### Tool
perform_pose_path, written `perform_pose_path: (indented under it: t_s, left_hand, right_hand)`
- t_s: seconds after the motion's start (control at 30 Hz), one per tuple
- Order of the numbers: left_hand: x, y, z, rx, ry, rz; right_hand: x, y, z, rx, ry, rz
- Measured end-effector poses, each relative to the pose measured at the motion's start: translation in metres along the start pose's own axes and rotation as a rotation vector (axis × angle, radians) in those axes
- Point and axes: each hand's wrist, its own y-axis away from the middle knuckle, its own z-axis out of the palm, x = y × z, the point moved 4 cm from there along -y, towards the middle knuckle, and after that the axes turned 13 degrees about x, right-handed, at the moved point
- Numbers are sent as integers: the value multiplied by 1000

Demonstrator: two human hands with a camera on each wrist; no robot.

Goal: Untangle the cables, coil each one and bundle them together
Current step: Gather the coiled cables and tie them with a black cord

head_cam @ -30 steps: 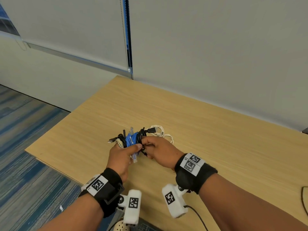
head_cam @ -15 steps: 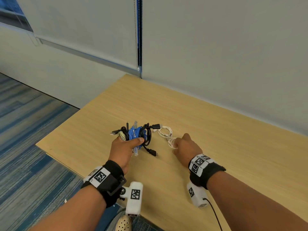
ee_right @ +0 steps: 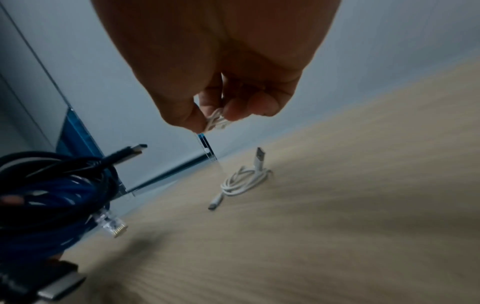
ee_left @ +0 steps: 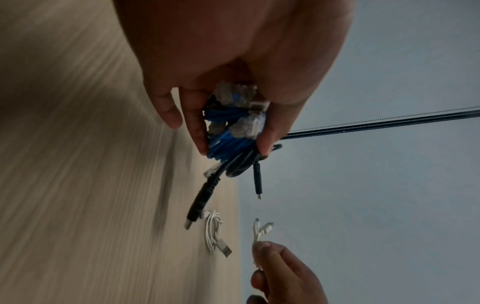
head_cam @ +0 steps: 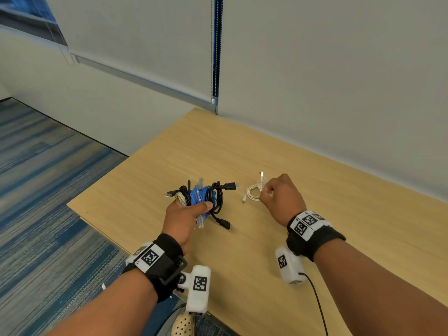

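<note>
A: Holding the coils is the left hand [head_cam: 186,215], thumb and fingers curled round the blue Ethernet cable [head_cam: 200,195] and the black cables [head_cam: 218,197], lifted just above the wooden table [head_cam: 339,238].

B: And the right hand [head_cam: 282,198]?

A: It pinches a small white cable [ee_right: 217,121] between thumb and fingertips, raised off the table. A second white USB cable [ee_right: 244,181], already coiled, lies on the table apart from both hands.

B: So the step is adding the white ones to the bundle?

A: That is my reading. I would keep the pinch on the crossing of the loops so the little coil does not spring open, carry it across and lay it flat against the blue coil, then let the left thumb trap it.

B: Any risk?

A: Loose plugs dangle from the bundle; they could snag the thin white loops. Loosening the left grip too far could spill the coils.
</note>
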Motion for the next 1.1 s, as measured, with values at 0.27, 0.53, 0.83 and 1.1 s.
perform_pose_path:
  t_s: [0.27,0.53,0.83,1.1]
  left_hand:
    - [0,-3,-7,8,11,-3]
    - [-7,0,2,-31,-6,10]
    - [-14,6,18,-68,-79,2]
    - [-27,16,45,-113,-128,-19]
  right_hand:
    - [-12,-15,23,-156,221,-124]
    - [0,-3,41,-290,472,-133]
    - [10,21,24,-305,447,-104]
    - [1,42,-18,-194,-264,171]
